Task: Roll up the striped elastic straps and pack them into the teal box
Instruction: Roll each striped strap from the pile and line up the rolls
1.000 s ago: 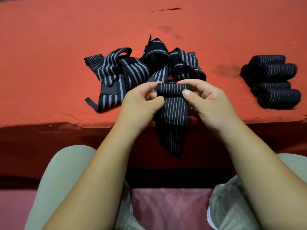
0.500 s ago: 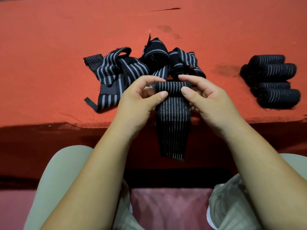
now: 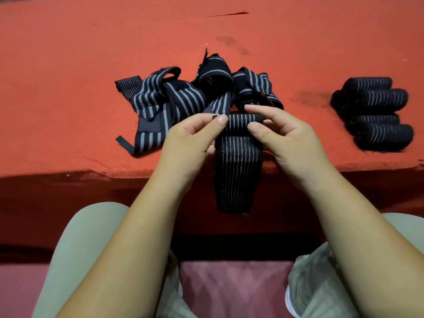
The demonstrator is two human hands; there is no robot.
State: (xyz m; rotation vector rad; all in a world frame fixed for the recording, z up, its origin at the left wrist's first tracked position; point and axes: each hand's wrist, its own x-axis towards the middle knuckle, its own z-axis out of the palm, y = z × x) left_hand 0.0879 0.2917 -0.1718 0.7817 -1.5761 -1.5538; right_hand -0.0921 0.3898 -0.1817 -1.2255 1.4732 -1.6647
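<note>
A black strap with thin grey stripes (image 3: 238,157) is partly rolled at its top end, and its loose tail hangs down over the table's front edge. My left hand (image 3: 190,143) pinches the left end of the roll between thumb and fingers. My right hand (image 3: 284,138) pinches the right end the same way. Behind my hands lies a tangled heap of unrolled striped straps (image 3: 174,99). Several finished rolls (image 3: 378,115) sit stacked at the right. No teal box is in view.
The table is covered in red-orange felt (image 3: 68,65), with its front edge (image 3: 91,173) just under my wrists. Below it are my knees in light trousers (image 3: 87,249) and a pink surface between them.
The roll has grown and the hanging tail has become shorter, its lower end rising. My fingers have shifted round the roll while both hands stayed in place.
</note>
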